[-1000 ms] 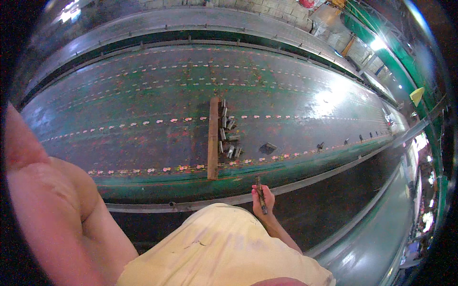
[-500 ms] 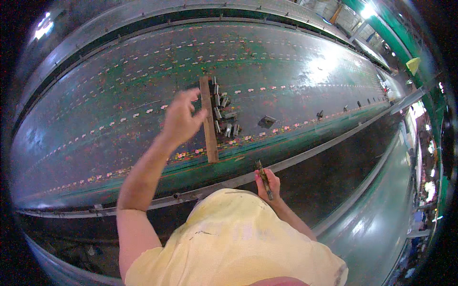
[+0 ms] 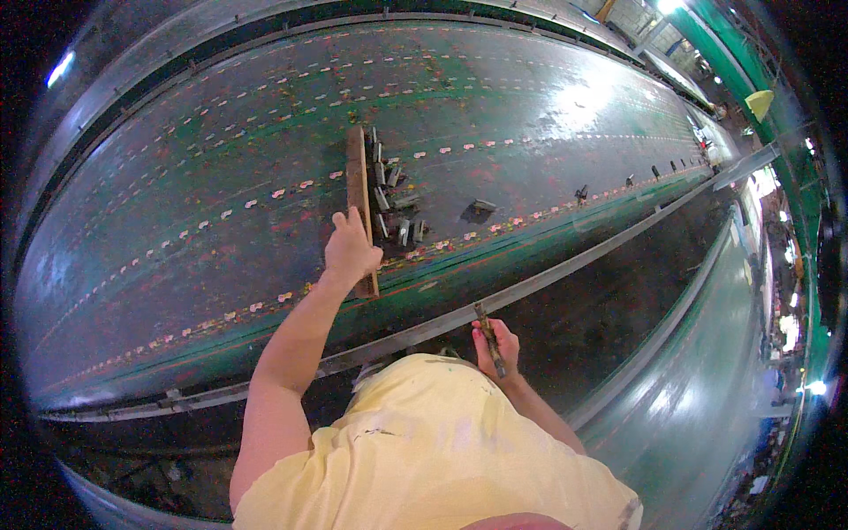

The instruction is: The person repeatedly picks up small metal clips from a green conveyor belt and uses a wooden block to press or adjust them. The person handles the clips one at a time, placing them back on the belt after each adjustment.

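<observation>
A long flat wooden board [image 3: 357,168] lies across the green-and-grey printing table [image 3: 291,141]. My left hand [image 3: 352,252] is on its near half, fingers on the left side and thumb across by the right edge, apparently gripping it. Along the board's right side sits a cluster of small metal pieces [image 3: 404,231], some silvery, some dark. Another such piece [image 3: 484,205] lies apart to the right. Close to my body, beyond the table's near edge, my right hand [image 3: 505,346] is closed around a narrow, dark, worn bar [image 3: 488,334], held roughly upright.
Rows of small pale and coloured printed shapes [image 3: 278,193] run along the table. More dark pieces [image 3: 581,192] are spaced along its near right side. A metal rail [image 3: 530,293] borders the near edge, with a dark aisle and a second table [image 3: 671,397] at lower right.
My left hand has come down from above the board onto its near half. The view has shifted a little, moving the table leftward and up. My right hand still holds the bar.
</observation>
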`<action>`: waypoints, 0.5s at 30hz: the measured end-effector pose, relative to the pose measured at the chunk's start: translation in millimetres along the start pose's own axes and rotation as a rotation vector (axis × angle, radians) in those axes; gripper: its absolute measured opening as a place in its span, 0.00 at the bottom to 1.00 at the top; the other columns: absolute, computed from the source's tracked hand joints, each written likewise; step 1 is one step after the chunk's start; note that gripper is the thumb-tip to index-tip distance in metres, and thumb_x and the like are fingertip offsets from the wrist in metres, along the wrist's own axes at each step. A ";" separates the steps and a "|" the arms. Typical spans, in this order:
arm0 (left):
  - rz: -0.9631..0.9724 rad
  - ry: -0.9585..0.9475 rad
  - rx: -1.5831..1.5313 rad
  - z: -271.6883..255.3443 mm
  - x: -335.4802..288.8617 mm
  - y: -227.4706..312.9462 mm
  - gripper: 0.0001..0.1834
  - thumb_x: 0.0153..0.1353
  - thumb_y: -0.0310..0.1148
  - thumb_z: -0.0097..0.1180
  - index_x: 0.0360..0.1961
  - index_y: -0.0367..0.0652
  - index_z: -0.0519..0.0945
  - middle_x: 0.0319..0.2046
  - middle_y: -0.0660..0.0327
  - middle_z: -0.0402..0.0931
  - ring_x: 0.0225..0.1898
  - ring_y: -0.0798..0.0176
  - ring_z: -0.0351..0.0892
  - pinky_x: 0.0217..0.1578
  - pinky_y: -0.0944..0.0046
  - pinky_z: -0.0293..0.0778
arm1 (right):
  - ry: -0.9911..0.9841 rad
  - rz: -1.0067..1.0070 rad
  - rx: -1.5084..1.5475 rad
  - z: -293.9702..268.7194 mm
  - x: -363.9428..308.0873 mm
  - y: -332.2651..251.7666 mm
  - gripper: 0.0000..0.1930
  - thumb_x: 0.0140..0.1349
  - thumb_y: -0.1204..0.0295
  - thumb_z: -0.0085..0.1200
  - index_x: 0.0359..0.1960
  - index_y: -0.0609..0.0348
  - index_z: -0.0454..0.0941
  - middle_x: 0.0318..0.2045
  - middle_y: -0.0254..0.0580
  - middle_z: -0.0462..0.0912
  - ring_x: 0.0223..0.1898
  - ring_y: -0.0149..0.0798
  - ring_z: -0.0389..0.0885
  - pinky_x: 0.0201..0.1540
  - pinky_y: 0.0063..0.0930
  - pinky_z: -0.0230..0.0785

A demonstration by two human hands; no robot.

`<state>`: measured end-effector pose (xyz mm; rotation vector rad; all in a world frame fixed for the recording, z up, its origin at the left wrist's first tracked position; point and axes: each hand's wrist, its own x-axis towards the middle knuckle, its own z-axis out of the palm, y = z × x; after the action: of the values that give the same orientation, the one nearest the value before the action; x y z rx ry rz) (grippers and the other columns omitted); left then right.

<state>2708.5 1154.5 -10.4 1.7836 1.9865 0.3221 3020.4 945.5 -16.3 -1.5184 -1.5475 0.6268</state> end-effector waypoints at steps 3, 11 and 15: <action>-0.033 0.008 -0.077 -2.9 -0.8 -9.2 0.53 0.56 0.38 0.75 0.80 0.35 0.62 0.69 0.37 0.64 0.58 0.28 0.85 0.57 0.40 0.86 | -0.052 0.054 -0.014 -8.0 4.2 11.0 0.08 0.72 0.72 0.68 0.49 0.59 0.87 0.33 0.42 0.90 0.32 0.33 0.88 0.37 0.31 0.79; -0.222 0.067 -0.027 2.7 4.9 -12.6 0.44 0.66 0.40 0.66 0.81 0.40 0.66 0.73 0.42 0.72 0.67 0.34 0.82 0.67 0.39 0.79 | -0.156 -0.099 0.135 -28.8 55.9 50.7 0.08 0.71 0.74 0.67 0.49 0.60 0.86 0.36 0.45 0.92 0.35 0.40 0.92 0.41 0.34 0.82; -0.278 0.148 0.086 11.0 -3.6 13.1 0.42 0.70 0.42 0.65 0.81 0.40 0.66 0.73 0.44 0.73 0.67 0.35 0.82 0.66 0.39 0.80 | -0.141 -0.161 0.160 -64.8 95.1 83.8 0.08 0.71 0.76 0.67 0.49 0.60 0.86 0.37 0.44 0.92 0.36 0.41 0.93 0.42 0.34 0.82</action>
<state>2725.4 1151.5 -13.3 1.5427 2.3509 0.2895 3129.7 1035.3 -31.7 -1.2399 -1.6645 0.7584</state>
